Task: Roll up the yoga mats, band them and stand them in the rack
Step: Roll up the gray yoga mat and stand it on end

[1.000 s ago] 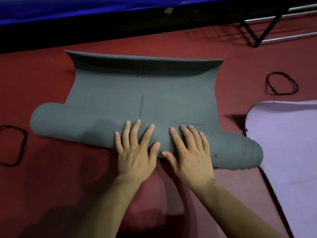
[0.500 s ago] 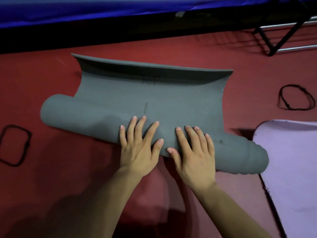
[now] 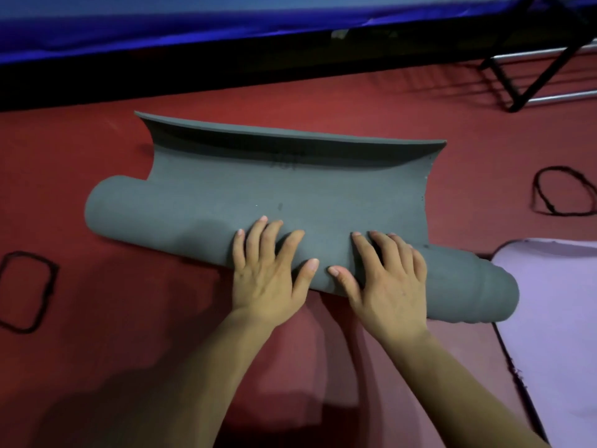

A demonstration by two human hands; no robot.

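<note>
A grey yoga mat (image 3: 226, 195) lies across the red floor, mostly rolled into a thick roll whose ends stick out left and right. A short unrolled stretch remains behind it, its far edge curling up. My left hand (image 3: 268, 270) and my right hand (image 3: 384, 279) press flat on top of the roll near its middle, fingers spread, side by side. A black band (image 3: 563, 192) lies on the floor to the right, and another black band (image 3: 27, 291) to the left.
A lilac mat (image 3: 555, 318) lies flat at the right edge, touching the grey roll's right end. A black and silver metal rack frame (image 3: 529, 76) stands at the top right. A blue mat edge (image 3: 193, 24) runs along the back.
Both hands have pushed the roll away from me, so the unrolled stretch is shorter. The roll has grown thicker and the view has shifted left.
</note>
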